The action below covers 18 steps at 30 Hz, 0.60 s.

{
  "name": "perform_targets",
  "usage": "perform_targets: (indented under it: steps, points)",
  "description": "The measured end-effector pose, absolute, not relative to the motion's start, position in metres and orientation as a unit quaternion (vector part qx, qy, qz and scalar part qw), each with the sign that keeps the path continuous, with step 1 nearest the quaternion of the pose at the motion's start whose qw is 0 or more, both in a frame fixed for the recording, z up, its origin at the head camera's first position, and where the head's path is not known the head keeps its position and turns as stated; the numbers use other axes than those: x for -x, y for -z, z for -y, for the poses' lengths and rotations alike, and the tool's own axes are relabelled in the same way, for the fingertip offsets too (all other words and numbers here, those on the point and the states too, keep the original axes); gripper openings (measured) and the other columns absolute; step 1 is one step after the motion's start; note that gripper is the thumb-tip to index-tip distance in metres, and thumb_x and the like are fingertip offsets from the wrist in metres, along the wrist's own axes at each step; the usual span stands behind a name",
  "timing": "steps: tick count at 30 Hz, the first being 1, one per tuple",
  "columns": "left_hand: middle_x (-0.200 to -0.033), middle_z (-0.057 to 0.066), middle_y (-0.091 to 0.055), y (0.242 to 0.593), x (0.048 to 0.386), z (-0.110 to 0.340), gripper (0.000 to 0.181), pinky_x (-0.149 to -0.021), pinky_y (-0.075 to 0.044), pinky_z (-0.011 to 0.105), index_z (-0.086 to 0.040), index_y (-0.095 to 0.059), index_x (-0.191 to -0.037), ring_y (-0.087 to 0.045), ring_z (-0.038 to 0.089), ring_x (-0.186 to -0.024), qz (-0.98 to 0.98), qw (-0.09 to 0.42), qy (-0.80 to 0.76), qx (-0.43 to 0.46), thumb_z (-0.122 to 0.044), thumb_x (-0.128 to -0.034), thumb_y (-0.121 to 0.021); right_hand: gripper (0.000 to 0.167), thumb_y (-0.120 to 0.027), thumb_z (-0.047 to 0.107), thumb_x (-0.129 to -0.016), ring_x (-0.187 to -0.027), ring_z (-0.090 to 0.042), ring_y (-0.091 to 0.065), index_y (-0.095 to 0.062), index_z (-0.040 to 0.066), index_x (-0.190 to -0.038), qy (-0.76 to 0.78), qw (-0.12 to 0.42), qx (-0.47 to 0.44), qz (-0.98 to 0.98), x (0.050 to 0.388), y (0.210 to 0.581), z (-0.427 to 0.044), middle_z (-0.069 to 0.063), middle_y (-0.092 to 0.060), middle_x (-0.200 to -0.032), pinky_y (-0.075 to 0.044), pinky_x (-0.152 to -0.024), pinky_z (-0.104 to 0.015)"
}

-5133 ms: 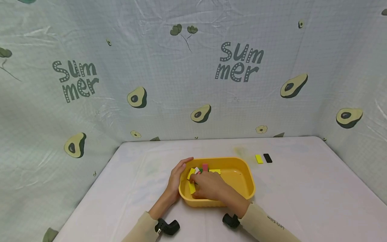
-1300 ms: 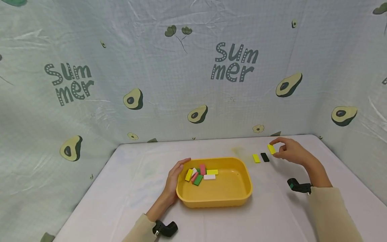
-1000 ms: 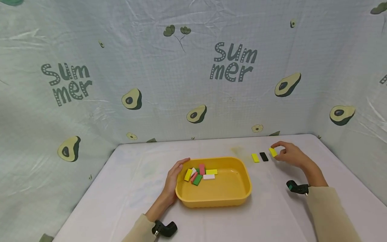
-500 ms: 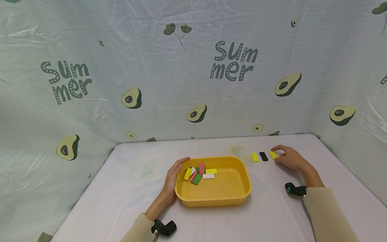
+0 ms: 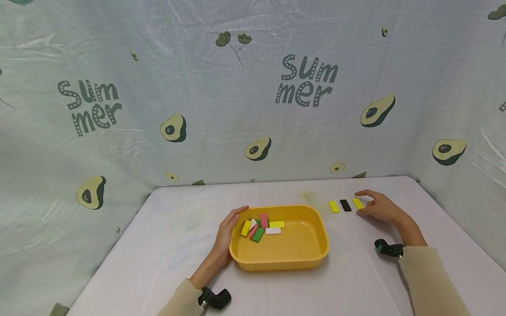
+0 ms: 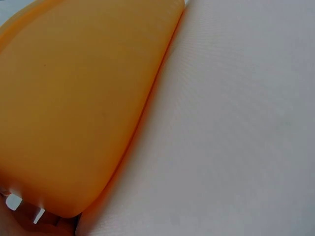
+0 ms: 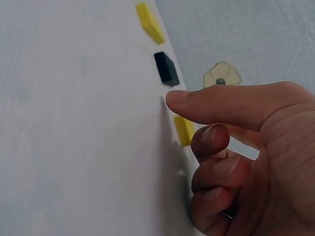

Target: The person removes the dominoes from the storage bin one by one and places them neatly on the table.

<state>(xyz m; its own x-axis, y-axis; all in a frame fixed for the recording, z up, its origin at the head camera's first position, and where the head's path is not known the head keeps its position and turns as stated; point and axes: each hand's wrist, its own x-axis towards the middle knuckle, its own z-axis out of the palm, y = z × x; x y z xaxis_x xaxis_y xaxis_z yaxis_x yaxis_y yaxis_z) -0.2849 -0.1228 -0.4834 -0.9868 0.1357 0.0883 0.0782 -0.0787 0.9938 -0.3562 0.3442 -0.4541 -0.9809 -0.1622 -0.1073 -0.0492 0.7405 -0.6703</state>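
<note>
My left hand (image 5: 227, 232) holds the left end of a yellow plastic box (image 5: 282, 265), its fingers bent round the far corner outside. In the left wrist view the box wall (image 6: 83, 98) fills the left side; only parts of the fingers show at the bottom. At the far right of the table my right hand (image 5: 381, 208) is beside a yellow block (image 5: 357, 203), thumb and fingers spread apart round it. A black block (image 5: 345, 205) and another yellow block (image 5: 334, 206) lie left of it in a spaced row. In the right wrist view the fingers partly hide the nearest yellow block (image 7: 183, 131).
Several blocks lie in the box's left half: yellow (image 5: 246, 228), green (image 5: 258, 235), pink (image 5: 264, 220) and white (image 5: 273, 231) ones. A white cloth covers the table (image 5: 189, 224). Behind it hangs a printed curtain (image 5: 213, 101).
My right hand has carried a yellow block from the box to the right of the black one, lowered it onto the table and let go. The left hand stays at the box.
</note>
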Motion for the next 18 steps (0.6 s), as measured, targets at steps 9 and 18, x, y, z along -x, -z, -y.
perform_targets:
  steps: [9, 18]
  points:
    - [-0.161, 0.012, -0.044, 0.485, 0.286, 0.123, 0.05, -0.128, -0.026, 0.052, -0.008, -0.051, -0.15, -0.039, 0.032, -0.151, -0.686, 0.014, -0.722, -0.088, -0.033, -0.1112, -0.032, 0.068, -0.073, 0.022, -0.093, -0.065, -0.016, -0.046, -0.043, 0.0, -0.15, 0.336, 0.055, 0.092, -0.936, 0.356, 0.43, -0.33, 0.0, -0.051, -0.069, -0.039, -0.057, -0.027]
    - [-0.161, 0.013, -0.043, 0.485, 0.286, 0.123, 0.05, -0.129, -0.025, 0.053, -0.007, -0.05, -0.151, -0.039, 0.033, -0.151, -0.683, 0.016, -0.724, -0.088, -0.032, -0.1111, -0.032, 0.057, -0.074, 0.023, -0.094, -0.061, -0.018, -0.046, -0.053, 0.005, -0.144, 0.342, 0.004, 0.134, -0.93, 0.341, 0.394, -0.295, -0.006, -0.055, -0.073, -0.039, -0.053, -0.027]
